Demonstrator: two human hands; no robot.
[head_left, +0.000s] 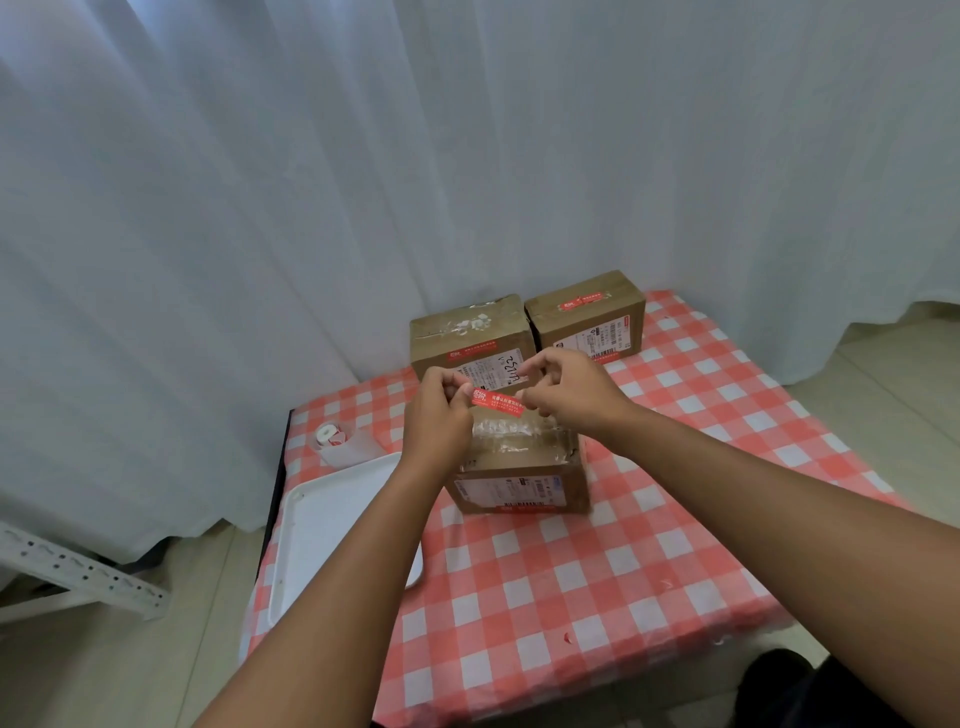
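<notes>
A table under a red-and-white checked cloth (623, 545) fills the lower middle of the frame, with a white curtain (363, 182) hanging behind it across the whole upper half; three cardboard boxes stand on the cloth: the near box (519, 470) at the centre, its top covered in wrinkled clear tape, a left rear box (467, 338) just behind it, and a right rear box (587, 312) beside that one, toward the upper right. A white tray (322, 519) lies at the left edge of the table, partly hidden by the left forearm; above it in the frame sits a small roll of labels (331, 435); a perforated metal rail (83, 571) lies on the floor at the lower left.

The hands and what they hold cover the front of the left rear box and part of the near box's top.

The red sticker (497, 402) is held in the air at the centre of the frame, above the near box's far edge; its long axis runs left to right, dipping slightly toward the right, with its printed face turned to the camera. The left hand (439, 415) pinches its left end between thumb and fingertips; the right hand (566, 395) pinches its right end the same way, its other fingers curled.
</notes>
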